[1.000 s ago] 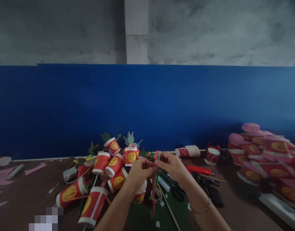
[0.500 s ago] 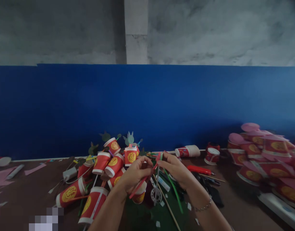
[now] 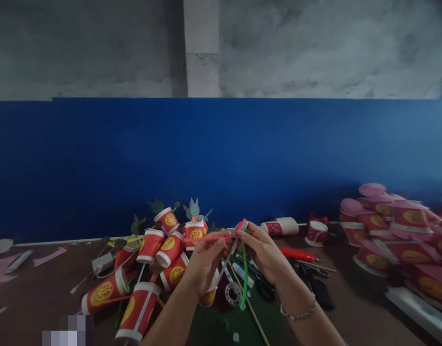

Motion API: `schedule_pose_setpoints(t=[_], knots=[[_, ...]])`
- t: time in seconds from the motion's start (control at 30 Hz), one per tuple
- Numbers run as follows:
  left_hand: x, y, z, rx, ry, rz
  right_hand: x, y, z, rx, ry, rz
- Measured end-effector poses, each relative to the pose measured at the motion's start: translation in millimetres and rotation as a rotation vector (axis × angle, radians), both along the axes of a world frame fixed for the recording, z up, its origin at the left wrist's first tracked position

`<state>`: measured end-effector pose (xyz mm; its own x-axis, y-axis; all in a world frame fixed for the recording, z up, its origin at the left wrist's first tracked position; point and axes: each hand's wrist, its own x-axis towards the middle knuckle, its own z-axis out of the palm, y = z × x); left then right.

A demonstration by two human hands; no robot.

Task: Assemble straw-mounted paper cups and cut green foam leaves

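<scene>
My left hand (image 3: 207,263) is closed in a pinch on a thin red strip (image 3: 216,236), which lies almost level across the fingers. With its fingertips, my right hand (image 3: 261,252) grips the strip's other end, where red, white and green meet. From there a bright green strip (image 3: 244,283) hangs down in a curve, and a narrow whitish strip (image 3: 224,270) slants down to the left. Below the hands lies a white ring-shaped spool (image 3: 233,294) on a dark green mat (image 3: 221,327). A red paper cup (image 3: 208,297) is partly hidden behind my left wrist.
Red cups with yellow emblems (image 3: 143,310) lie heaped on the left. Red cups with pink paper (image 3: 411,221) are piled on the right. A red-handled tool (image 3: 300,253), black scissors (image 3: 266,288) and a thin wooden stick (image 3: 255,317) lie nearby. A blue panel (image 3: 221,154) stands behind.
The red strip has swung from slanting down-left to nearly level, with my left hand turned more upright. The green strip now hangs nearer my right hand's fingertips.
</scene>
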<state>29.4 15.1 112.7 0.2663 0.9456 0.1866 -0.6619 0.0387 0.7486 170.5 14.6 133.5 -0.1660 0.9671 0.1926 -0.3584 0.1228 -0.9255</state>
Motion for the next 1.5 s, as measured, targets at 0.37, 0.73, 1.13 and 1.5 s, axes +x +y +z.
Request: schedule_pose_setpoints(t=[0.37, 0.73, 1.13, 1.5], knots=[[-6, 13, -3.9, 0.100, 0.469, 0.186, 4, -2, -1.9, 0.065, -0.454, 0.116], [-8, 1, 7.7, 0.083, 0.507, -0.051, 10, 0, -9.6, 0.081, -0.509, 0.232], [-19, 22, -2.4, -0.046, 0.383, 0.330, 40, 5, 3.7, -0.031, -0.315, 0.138], [-8, 15, 0.1, -0.145, 0.129, 0.296, -3, 9, -9.9, 0.066, -0.320, -0.199]])
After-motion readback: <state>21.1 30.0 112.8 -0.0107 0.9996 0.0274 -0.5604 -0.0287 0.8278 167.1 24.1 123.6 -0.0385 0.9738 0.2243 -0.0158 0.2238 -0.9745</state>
